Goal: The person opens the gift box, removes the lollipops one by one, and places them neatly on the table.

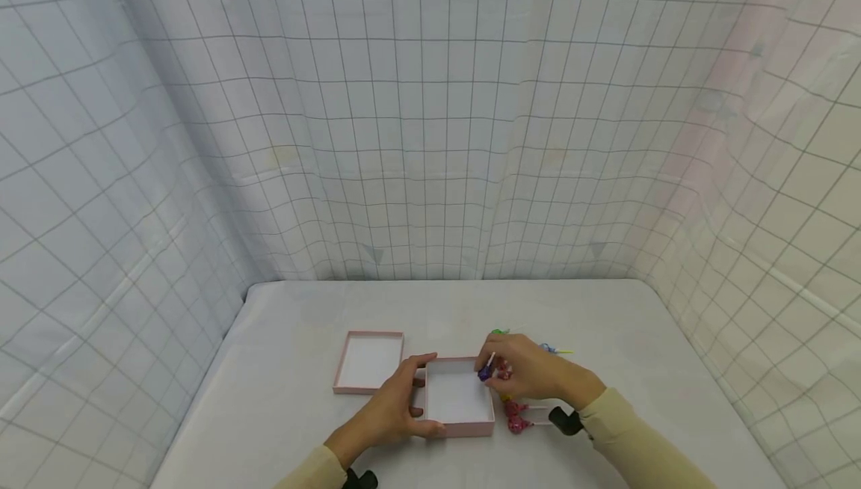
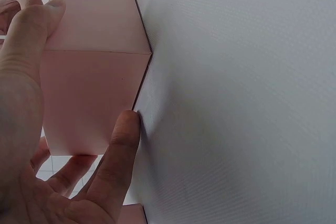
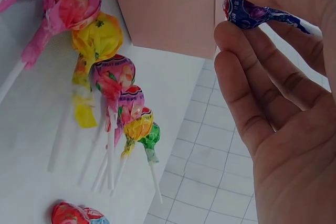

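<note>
A pink box (image 1: 464, 428) with a white inside sits uncovered in front of me. My left hand (image 1: 389, 405) holds it from the left, thumb on the near wall and fingers spread along the left side, as the left wrist view also shows. Between thumb and fingertips, my right hand (image 1: 531, 369) pinches a dark purple-blue wrapped lollipop (image 3: 247, 15) over the box's right edge. Beside that edge lie several wrapped lollipops, among them a yellow one (image 3: 100, 36), a pink one (image 3: 73, 4) and a green one (image 3: 151, 136). The right hand partly hides them in the head view.
A shallow pink-edged lid (image 1: 368, 362), white inside, lies left of the box. Past the right wrist is a blue lollipop (image 1: 548, 348) with a yellow stick. The white table (image 1: 296, 369) is enclosed by white gridded curtains (image 1: 430, 137).
</note>
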`<action>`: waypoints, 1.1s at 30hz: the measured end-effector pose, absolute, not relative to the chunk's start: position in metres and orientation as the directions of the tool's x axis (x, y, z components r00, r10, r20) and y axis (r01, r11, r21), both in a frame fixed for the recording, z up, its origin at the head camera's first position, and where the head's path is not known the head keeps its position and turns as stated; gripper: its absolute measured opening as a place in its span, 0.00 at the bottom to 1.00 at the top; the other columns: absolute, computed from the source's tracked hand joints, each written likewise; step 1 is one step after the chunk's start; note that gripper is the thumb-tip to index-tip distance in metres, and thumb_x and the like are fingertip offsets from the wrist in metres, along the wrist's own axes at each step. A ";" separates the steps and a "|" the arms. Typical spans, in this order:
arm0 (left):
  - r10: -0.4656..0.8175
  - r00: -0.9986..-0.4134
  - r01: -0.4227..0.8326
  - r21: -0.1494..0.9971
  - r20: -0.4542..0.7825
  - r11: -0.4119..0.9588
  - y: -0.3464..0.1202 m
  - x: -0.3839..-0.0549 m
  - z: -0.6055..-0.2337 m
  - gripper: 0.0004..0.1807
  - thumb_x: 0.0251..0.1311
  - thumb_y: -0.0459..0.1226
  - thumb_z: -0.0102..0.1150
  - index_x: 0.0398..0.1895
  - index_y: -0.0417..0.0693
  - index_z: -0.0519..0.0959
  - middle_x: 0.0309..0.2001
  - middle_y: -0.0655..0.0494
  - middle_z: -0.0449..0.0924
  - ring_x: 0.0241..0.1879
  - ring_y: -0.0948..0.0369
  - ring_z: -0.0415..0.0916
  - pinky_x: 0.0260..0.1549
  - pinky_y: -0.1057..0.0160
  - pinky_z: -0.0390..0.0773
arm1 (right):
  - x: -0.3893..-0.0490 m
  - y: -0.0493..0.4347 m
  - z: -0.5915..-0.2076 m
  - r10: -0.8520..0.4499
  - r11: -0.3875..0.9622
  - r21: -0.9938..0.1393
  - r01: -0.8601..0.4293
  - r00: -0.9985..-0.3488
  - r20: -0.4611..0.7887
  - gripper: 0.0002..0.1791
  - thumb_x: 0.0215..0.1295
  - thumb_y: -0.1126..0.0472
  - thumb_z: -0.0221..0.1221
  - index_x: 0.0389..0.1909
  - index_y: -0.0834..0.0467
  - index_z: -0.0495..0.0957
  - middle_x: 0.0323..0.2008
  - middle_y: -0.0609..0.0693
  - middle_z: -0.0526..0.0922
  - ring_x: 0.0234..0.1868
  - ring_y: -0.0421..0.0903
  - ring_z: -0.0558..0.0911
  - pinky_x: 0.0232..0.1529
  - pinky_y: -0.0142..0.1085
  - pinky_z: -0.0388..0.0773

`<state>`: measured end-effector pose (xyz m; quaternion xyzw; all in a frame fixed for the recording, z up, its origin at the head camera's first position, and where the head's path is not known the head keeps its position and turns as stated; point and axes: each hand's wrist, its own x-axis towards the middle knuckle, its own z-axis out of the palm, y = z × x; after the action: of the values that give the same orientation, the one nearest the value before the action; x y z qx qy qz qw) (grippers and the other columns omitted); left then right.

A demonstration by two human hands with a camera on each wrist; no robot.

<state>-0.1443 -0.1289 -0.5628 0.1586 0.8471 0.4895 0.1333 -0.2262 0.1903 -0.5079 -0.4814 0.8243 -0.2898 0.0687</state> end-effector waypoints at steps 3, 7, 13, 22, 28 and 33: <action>0.398 -0.915 0.136 0.874 -0.070 0.467 -0.130 -0.144 -0.562 0.66 0.56 0.43 0.95 0.93 0.54 0.59 0.87 0.37 0.66 0.77 0.39 0.77 0.54 0.61 0.95 | -0.227 0.194 -0.509 -0.835 0.349 -0.547 -0.761 -0.518 0.188 0.11 0.76 0.67 0.75 0.54 0.57 0.89 0.52 0.48 0.90 0.47 0.38 0.91 0.48 0.40 0.96; 0.398 -0.914 0.135 0.874 -0.071 0.466 -0.130 -0.144 -0.561 0.66 0.56 0.43 0.95 0.93 0.54 0.59 0.87 0.37 0.65 0.77 0.40 0.77 0.54 0.61 0.95 | -0.229 0.198 -0.510 -0.832 0.333 -0.567 -0.753 -0.517 0.199 0.11 0.75 0.69 0.75 0.53 0.57 0.89 0.51 0.48 0.90 0.45 0.41 0.93 0.48 0.41 0.97; 0.395 -0.915 0.130 0.872 -0.077 0.472 -0.130 -0.143 -0.560 0.66 0.56 0.43 0.96 0.93 0.54 0.59 0.87 0.38 0.66 0.76 0.41 0.77 0.55 0.61 0.95 | -0.230 0.203 -0.514 -0.832 0.316 -0.601 -0.734 -0.519 0.197 0.12 0.73 0.71 0.76 0.52 0.58 0.89 0.50 0.49 0.90 0.48 0.36 0.93 0.50 0.42 0.98; 0.399 -0.914 0.137 0.874 -0.069 0.466 -0.130 -0.143 -0.561 0.66 0.56 0.42 0.95 0.93 0.54 0.59 0.87 0.39 0.65 0.76 0.42 0.76 0.54 0.62 0.94 | -0.232 0.212 -0.517 -0.810 0.366 -0.592 -0.718 -0.559 0.176 0.13 0.73 0.68 0.78 0.51 0.53 0.89 0.50 0.44 0.91 0.51 0.33 0.90 0.54 0.35 0.95; 0.397 -0.915 0.132 0.876 -0.073 0.464 -0.130 -0.143 -0.561 0.66 0.56 0.42 0.96 0.93 0.55 0.60 0.87 0.40 0.65 0.75 0.43 0.77 0.54 0.62 0.94 | -0.234 0.221 -0.521 -0.805 0.356 -0.606 -0.712 -0.563 0.189 0.13 0.73 0.68 0.78 0.51 0.54 0.87 0.49 0.44 0.93 0.51 0.36 0.93 0.55 0.32 0.94; 0.397 -0.915 0.125 0.881 -0.076 0.456 -0.130 -0.144 -0.562 0.66 0.56 0.42 0.96 0.93 0.55 0.60 0.87 0.40 0.65 0.75 0.43 0.77 0.54 0.62 0.94 | -0.234 0.230 -0.523 -0.790 0.373 -0.622 -0.689 -0.587 0.176 0.14 0.73 0.69 0.79 0.52 0.55 0.87 0.50 0.46 0.94 0.52 0.39 0.95 0.55 0.32 0.94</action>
<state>-0.1436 -0.1302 -0.5618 0.1551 0.8422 0.4980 0.1366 -0.2338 0.2299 -0.5232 -0.4481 0.8250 -0.3360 0.0756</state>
